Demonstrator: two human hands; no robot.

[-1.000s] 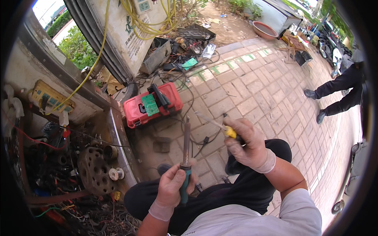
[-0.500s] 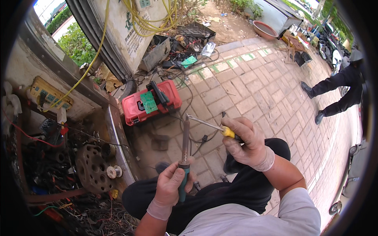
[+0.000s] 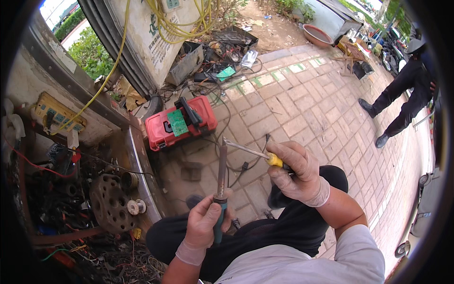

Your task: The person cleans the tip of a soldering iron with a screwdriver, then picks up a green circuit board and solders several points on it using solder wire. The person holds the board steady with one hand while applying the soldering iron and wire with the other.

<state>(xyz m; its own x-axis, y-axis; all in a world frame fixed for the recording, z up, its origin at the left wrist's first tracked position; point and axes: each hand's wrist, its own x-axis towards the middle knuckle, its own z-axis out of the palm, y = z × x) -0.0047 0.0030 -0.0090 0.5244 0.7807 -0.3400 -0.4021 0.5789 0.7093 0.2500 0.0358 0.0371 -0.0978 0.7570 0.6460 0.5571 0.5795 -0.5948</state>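
Both of my hands wear thin translucent gloves. My left hand (image 3: 204,221) is closed round the teal handle of a soldering iron (image 3: 221,175), which points up with its brownish barrel and dark tip. In my right hand (image 3: 299,174) is a screwdriver (image 3: 250,150) with a yellow and black handle, its metal shaft slanting up to the left. The screwdriver's end meets the iron near its tip; whether they actually touch is too fine to tell. Beyond them a green circuit board (image 3: 178,123) lies on the lid of a red toolbox (image 3: 203,113).
Left of my knees is a bin of scrap wires and parts with a round metal disc (image 3: 112,201) and a spool (image 3: 136,207). A yellow power strip (image 3: 59,113) hangs on the wall. Cables cross the paving (image 3: 293,104). A person in dark trousers (image 3: 402,104) stands at right.
The screwdriver and iron keep nearly the same pose, tips together. The person at the right has shifted slightly, and the view has moved a little.
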